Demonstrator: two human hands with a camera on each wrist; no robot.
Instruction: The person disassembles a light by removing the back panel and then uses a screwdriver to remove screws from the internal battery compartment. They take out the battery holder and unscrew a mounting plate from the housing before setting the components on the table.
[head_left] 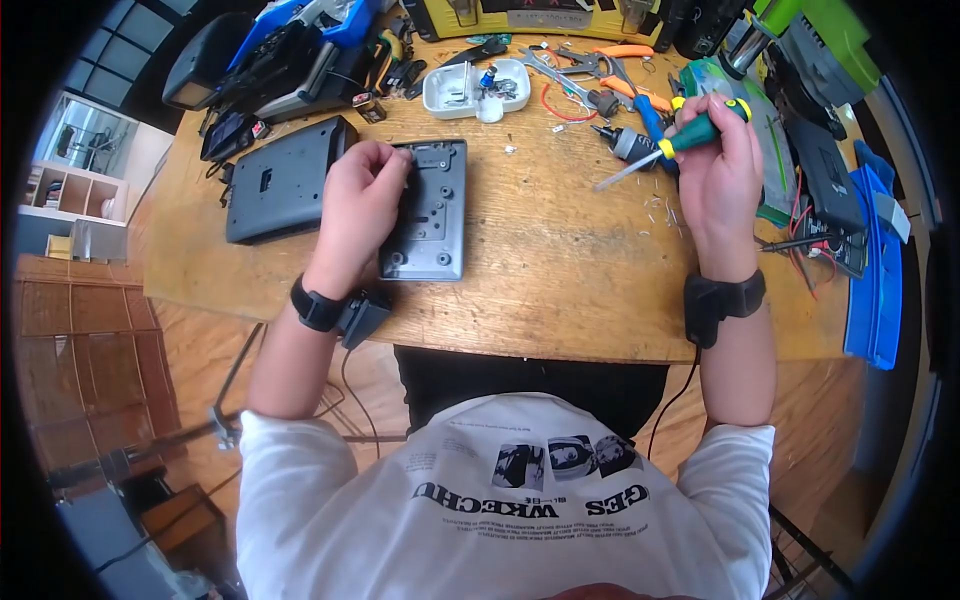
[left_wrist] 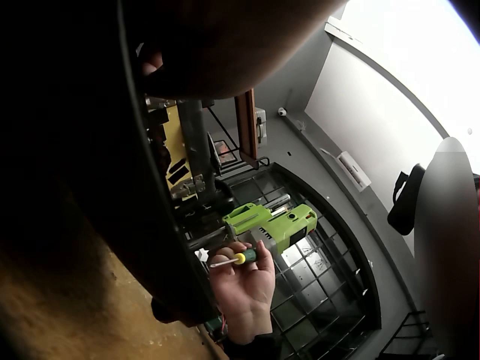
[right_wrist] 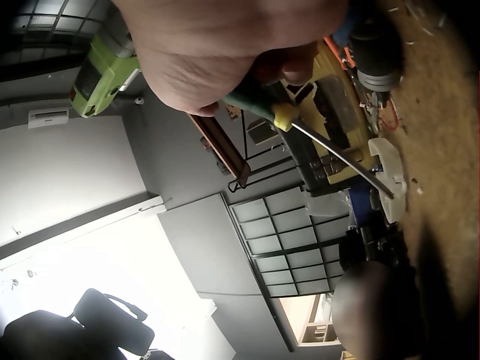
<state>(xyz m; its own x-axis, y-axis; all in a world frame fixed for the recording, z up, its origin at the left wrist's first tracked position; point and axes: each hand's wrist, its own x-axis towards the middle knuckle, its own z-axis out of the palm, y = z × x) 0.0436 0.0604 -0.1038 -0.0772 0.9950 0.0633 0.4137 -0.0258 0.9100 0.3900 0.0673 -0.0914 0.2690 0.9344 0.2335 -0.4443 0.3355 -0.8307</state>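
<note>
In the head view the left hand (head_left: 362, 205) has its fingers curled at the upper left edge of a dark plastic cover (head_left: 425, 225), which lies flat on the table with its screw posts up. The right hand (head_left: 722, 180) grips a green and yellow screwdriver (head_left: 692, 137) above the table's right side, its shaft pointing left and down. In the right wrist view the screwdriver shaft (right_wrist: 341, 156) extends from the right hand (right_wrist: 232, 52). Beyond the dark edge in the left wrist view, the right hand (left_wrist: 246, 289) also appears with the screwdriver (left_wrist: 244, 258).
A black box-like housing (head_left: 285, 180) lies left of the cover. Behind stand a white divided tray (head_left: 447, 92) of small parts and several pliers. A dark cylindrical tool (head_left: 628, 144) and scattered screws (head_left: 655, 212) lie near the right hand. A blue bin (head_left: 873, 290) stands far right.
</note>
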